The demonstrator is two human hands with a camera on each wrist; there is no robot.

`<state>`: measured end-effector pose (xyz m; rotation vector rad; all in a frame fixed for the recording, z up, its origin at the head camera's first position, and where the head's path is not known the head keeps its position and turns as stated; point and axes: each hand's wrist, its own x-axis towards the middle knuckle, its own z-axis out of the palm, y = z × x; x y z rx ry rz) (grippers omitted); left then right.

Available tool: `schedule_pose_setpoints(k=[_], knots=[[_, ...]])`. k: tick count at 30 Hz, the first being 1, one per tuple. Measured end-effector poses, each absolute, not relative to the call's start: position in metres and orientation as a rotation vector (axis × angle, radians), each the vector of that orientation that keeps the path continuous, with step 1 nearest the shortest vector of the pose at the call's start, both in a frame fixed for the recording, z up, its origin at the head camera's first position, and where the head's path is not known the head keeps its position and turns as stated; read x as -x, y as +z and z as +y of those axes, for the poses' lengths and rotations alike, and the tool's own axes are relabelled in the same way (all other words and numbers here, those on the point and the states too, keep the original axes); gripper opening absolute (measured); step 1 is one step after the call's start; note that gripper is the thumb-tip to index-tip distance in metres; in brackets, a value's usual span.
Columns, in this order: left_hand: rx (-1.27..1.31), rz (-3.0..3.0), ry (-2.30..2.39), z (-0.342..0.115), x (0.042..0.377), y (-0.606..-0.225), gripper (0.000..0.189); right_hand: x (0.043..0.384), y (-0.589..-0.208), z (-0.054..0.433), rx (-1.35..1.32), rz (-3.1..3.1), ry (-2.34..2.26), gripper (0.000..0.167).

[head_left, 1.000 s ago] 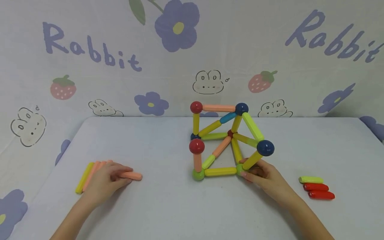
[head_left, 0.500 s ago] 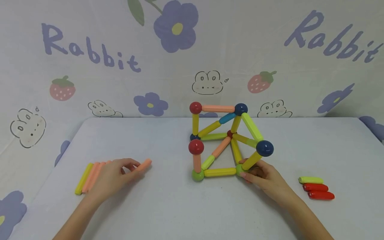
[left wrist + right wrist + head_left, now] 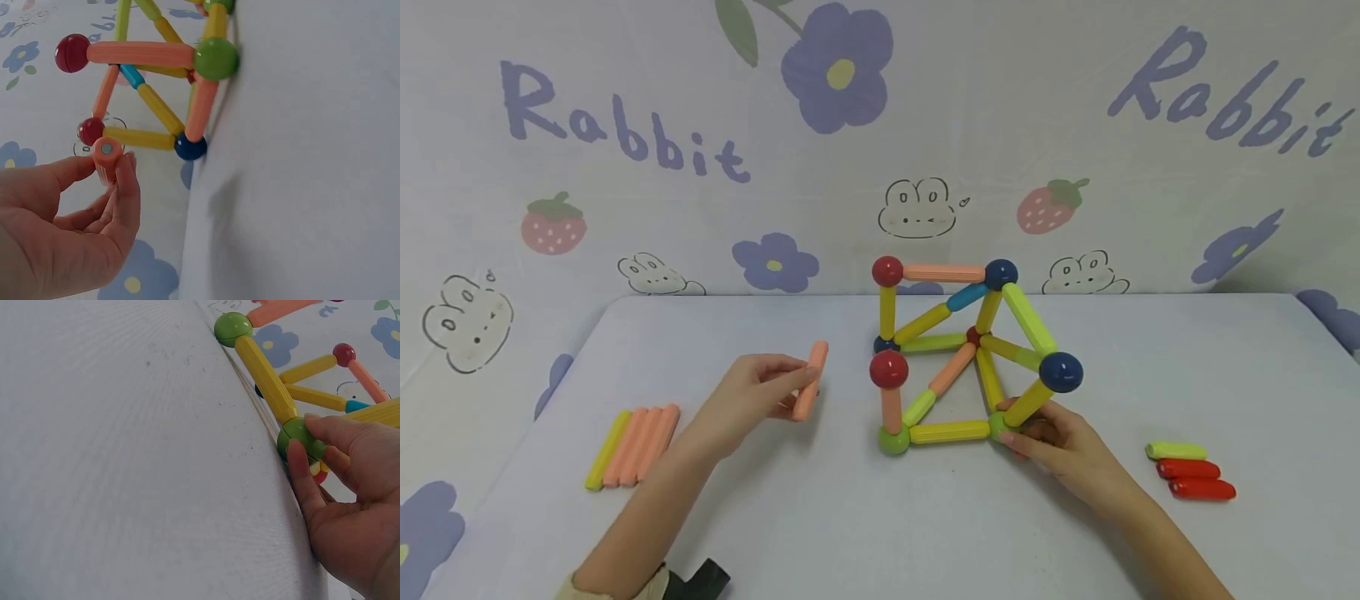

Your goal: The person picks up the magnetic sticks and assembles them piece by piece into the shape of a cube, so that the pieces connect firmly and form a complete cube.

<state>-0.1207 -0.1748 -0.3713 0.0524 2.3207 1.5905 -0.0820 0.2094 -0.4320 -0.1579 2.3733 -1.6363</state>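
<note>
My left hand (image 3: 760, 390) pinches a salmon-pink magnetic stick (image 3: 817, 358) between thumb and fingers, raised over the table and steeply tilted. In the left wrist view, its round end with a grey metal disc (image 3: 107, 149) faces the camera. To its right stands a frame built of coloured magnetic sticks and balls. Nearest the stick is a red ball (image 3: 889, 369), on top of an upright pink stick (image 3: 891, 408) rising from a green ball (image 3: 893, 439). My right hand (image 3: 1067, 446) grips the frame's front right green ball (image 3: 299, 437) at the table with thumb and fingers.
On the left lie several pink sticks (image 3: 643, 442) in a row beside a yellow stick (image 3: 607, 450). At the right are a short lime stick (image 3: 1176, 451) and two red sticks (image 3: 1202, 489). Behind the white table (image 3: 850, 533) hangs a patterned cloth (image 3: 700, 83).
My left hand has lifted the pink stick away from the row and carried it right toward the frame, turning it more upright. My right hand stays on the green ball.
</note>
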Motion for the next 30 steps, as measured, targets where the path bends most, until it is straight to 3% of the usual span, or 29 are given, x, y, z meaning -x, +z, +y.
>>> schedule_pose_setpoints(k=[20, 30], knots=[[0.077, 1.911, 1.914, -0.105, 0.163, -0.344, 0.041, 0.082, -0.433, 0.209, 0.172, 2.402, -1.632, 0.045], [0.11, 1.776, 2.015, -0.096, 0.162, -0.337, 0.04, 0.082, -0.433, 0.21, 0.17, 2.402, -1.631, 0.048]])
